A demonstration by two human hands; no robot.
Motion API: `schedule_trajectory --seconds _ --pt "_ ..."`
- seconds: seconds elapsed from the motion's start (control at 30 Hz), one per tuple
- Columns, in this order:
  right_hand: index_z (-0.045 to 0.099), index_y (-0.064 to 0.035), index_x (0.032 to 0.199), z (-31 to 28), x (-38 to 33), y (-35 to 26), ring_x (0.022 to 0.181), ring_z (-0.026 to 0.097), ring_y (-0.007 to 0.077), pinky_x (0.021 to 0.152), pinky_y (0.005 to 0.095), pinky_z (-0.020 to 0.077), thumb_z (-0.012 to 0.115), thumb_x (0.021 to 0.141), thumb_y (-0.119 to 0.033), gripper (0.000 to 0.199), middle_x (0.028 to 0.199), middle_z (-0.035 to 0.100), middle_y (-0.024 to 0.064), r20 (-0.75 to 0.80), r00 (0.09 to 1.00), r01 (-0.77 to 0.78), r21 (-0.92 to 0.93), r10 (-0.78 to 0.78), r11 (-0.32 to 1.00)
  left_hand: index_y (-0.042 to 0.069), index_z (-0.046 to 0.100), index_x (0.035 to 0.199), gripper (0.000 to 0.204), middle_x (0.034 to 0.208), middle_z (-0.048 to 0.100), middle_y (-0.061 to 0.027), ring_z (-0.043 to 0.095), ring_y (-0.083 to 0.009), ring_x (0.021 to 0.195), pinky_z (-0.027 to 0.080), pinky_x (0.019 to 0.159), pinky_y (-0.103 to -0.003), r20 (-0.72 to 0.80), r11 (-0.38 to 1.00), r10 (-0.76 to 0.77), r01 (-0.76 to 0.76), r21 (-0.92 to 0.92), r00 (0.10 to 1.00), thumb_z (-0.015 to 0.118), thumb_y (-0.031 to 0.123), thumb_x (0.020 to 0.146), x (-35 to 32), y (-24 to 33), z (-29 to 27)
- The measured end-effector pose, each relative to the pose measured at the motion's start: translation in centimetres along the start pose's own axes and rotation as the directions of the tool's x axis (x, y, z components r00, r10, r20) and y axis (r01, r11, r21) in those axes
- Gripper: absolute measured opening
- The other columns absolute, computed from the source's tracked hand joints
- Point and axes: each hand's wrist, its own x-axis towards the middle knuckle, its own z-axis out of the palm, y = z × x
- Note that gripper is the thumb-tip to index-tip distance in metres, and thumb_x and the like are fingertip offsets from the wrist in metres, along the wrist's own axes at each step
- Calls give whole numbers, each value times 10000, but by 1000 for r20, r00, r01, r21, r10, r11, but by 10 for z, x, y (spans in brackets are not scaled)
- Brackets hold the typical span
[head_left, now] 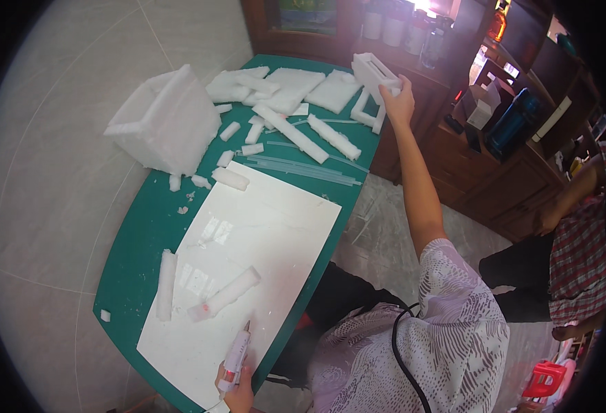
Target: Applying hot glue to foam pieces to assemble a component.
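Observation:
At the lower edge, my left hand (pixel 241 389) is closed round a white hot glue gun (pixel 235 354), its metal nozzle pointing away over a white board (pixel 282 227). My right hand (pixel 399 103) reaches to the far end of the table and grips a slotted white foam block (pixel 375 69). A rectangular foam frame (pixel 366 113) is just below that block. Near the nozzle lies a foam strip (pixel 226 294) with a reddish mark, and beside it another foam strip (pixel 167 286).
A large foam box (pixel 169 124) stands at the green table's (pixel 127 258) left side. Foam sheets (pixel 289 89), offcuts and several clear glue sticks (pixel 303 171) cover the far end. Wooden cabinets (pixel 441 158) stand beyond. Another person in a checked shirt (pixel 582 241) is at the right.

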Motion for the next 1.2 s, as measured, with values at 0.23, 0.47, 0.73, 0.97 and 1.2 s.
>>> schedule_trajectory --seconds 0.23,0.47,0.73,0.97,1.2 --pt "463 -83 1343 -22 8 9 1108 609 302 899 391 503 789 735 -332 734 1294 586 157 50 999 -8 164 0 986 -34 529 1196 350 1054 679 -148 618 -119 816 474 641 -221 26 999 -38 39 -29 999 642 92 890 6 1 1" --pt "426 -79 1375 -35 4 10 880 641 188 597 277 543 795 764 -249 734 1340 542 115 165 966 -252 429 199 868 -28 543 1167 336 1038 679 -144 610 -110 799 469 630 -216 10 997 -41 41 -68 999 660 101 879 2 2 0" --pt "496 -44 1272 -24 -14 27 638 563 106 478 239 468 779 810 -244 577 1002 627 93 102 972 -232 504 210 832 -46 586 1153 344 1035 678 -139 624 -161 887 490 744 -269 -9 999 -25 25 -23 1000 671 57 835 -12 -1 -7" --pt "453 -51 1333 -87 -118 -91 886 509 114 816 258 434 511 755 33 587 1054 531 51 741 671 -550 483 17 681 -47 636 1080 318 940 672 -81 619 -138 874 499 764 -272 -32 996 -75 73 -50 997 708 -10 772 3 40 -1" --pt "422 -35 1340 -68 -217 -190 1076 499 142 923 272 410 612 861 -24 515 1179 581 92 900 18 -529 378 -435 760 -34 646 1046 274 899 664 -102 632 -153 799 498 718 -266 -43 995 65 -61 73 997 696 -34 777 3 65 13"
